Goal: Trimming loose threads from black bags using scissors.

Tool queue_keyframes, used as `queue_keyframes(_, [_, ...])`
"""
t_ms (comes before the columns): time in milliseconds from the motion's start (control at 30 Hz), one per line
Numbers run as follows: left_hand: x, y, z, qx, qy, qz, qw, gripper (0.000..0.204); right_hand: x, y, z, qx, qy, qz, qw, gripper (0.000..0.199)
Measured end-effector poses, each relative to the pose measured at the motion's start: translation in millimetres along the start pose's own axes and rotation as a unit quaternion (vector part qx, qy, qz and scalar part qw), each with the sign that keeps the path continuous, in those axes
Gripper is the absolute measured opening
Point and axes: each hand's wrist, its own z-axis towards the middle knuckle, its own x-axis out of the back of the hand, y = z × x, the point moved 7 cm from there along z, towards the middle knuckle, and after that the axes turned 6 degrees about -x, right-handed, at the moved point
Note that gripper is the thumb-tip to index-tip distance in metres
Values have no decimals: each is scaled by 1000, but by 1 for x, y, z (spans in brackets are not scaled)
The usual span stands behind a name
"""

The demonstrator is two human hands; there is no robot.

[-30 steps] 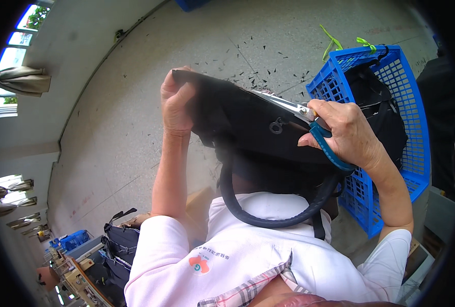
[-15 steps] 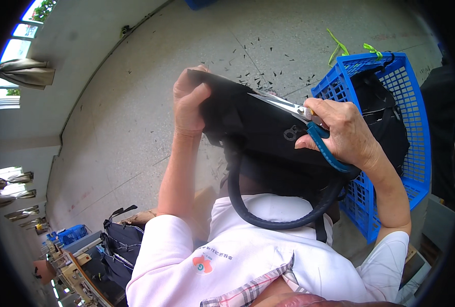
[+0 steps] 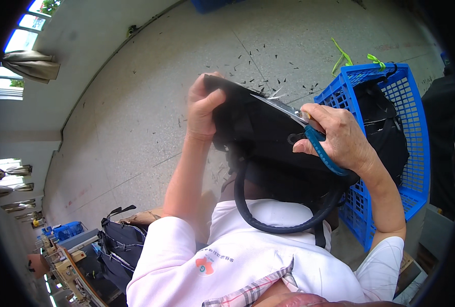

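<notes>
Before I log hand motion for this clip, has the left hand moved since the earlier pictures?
Yes. Judged against the blue crate, the left hand has shifted rightward in the view, narrowing the gap between them.

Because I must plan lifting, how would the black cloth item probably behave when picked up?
The black cloth item probably flexes, since its lower edge hangs unevenly below the left hand. Its thick handle likely holds shape, forming a smooth curve.

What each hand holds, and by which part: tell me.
The left hand grips the black fabric piece by its left end, near the upper corner; the right hand holds the silver-bladed metal scissors by their teal handles.
</notes>
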Motion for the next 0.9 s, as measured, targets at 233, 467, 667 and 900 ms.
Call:
queue_keyframes(233, [2,1,-5,5,33,1,999,20,-7,3,-1,50,66,2,997,62])
queue_keyframes(467, [9,9,-4,-15,36,31,999,19,-5,38,0,-58,31,249,966,52])
queue_keyframes(667, [37,28,-13,-28,64,-25,997,16,-15,83,-59,-131,75,269,951,52])
queue_keyframes(900, [-85,110,13,-379,-54,750,540,48,49,54,-47,17,198,193,961,36])
